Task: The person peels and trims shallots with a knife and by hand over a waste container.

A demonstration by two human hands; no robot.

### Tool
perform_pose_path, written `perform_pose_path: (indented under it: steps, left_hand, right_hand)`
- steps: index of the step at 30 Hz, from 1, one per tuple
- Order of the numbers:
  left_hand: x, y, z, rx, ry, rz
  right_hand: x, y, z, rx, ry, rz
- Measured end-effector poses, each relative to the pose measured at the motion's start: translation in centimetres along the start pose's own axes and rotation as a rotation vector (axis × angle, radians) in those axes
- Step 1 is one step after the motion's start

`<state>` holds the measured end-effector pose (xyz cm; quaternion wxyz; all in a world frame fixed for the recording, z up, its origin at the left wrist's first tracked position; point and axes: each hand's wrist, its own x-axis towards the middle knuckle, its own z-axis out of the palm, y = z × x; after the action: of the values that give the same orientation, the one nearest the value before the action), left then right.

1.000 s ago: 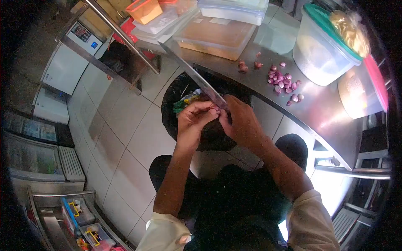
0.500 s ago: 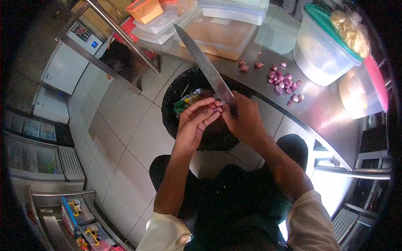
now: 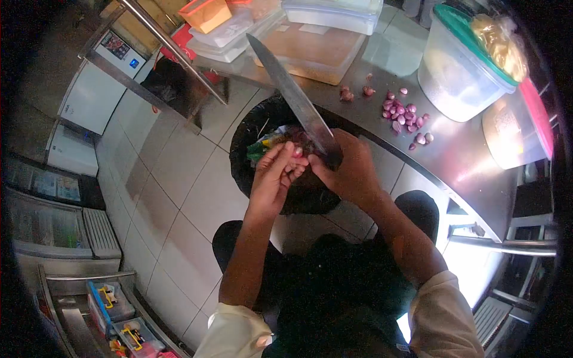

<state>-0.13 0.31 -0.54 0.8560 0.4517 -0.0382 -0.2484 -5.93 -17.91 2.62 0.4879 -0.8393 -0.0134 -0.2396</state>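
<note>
Over a black-lined bin (image 3: 240, 149), my left hand (image 3: 273, 176) is closed, pinching a small red shallot (image 3: 297, 152) between thumb and fingertips. My right hand (image 3: 348, 167) grips a large knife (image 3: 292, 89) near the heel of its blade, which slants up and to the left. The right thumb is stretched toward the left fingertips, close beside the shallot. The knife's handle is hidden in the right palm. Scraps and coloured wrappers (image 3: 262, 146) lie in the bin below. Several peeled shallots (image 3: 406, 113) are heaped on the metal counter (image 3: 456, 155), with a few brown-skinned ones (image 3: 347, 94) near them.
A big green-lidded tub (image 3: 456, 71) and a pink-lidded container (image 3: 513, 131) stand at the counter's right. Flat plastic boxes (image 3: 310, 48) line its back. A metal rail (image 3: 173, 48) crosses at upper left. Tiled floor (image 3: 179, 191) surrounds the bin; a trolley with boxes (image 3: 113, 304) is at lower left.
My left fingers have shifted their hold on the shallot, which now sits higher and farther left at the fingertips. The right thumb has come a little away from it; the knife has barely moved.
</note>
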Motion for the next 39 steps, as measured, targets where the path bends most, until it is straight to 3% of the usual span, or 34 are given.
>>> perform_pose_path:
  steps: [7, 10, 13, 17, 32, 39]
  left_hand:
    - [-0.5, 0.3, 0.9, 0.133, 0.011, 0.043]
    - [-0.5, 0.8, 1.1, 0.165, -0.026, 0.062]
    - [-0.7, 0.8, 1.7, 0.192, -0.059, 0.088]
    - [-0.6, 0.4, 1.3, 0.264, -0.043, 0.130]
    - [-0.2, 0.6, 0.7, 0.132, -0.063, 0.116]
    - [-0.2, 0.2, 0.7, 0.156, -0.044, 0.146]
  right_hand:
    - [0.4, -1.0, -0.7, -0.021, -0.130, 0.012]
    - [0.3, -0.1, 0.0, 0.028, 0.007, -0.073]
    - [0.2, -0.1, -0.2, 0.046, -0.043, 0.017]
    - [0.1, -0.2, -0.1, 0.057, -0.025, -0.043]
    - [0.0, -1.1, 0.1, 0.120, -0.012, 0.047]
    - [0.0, -1.0, -0.2, 0.079, -0.127, -0.015]
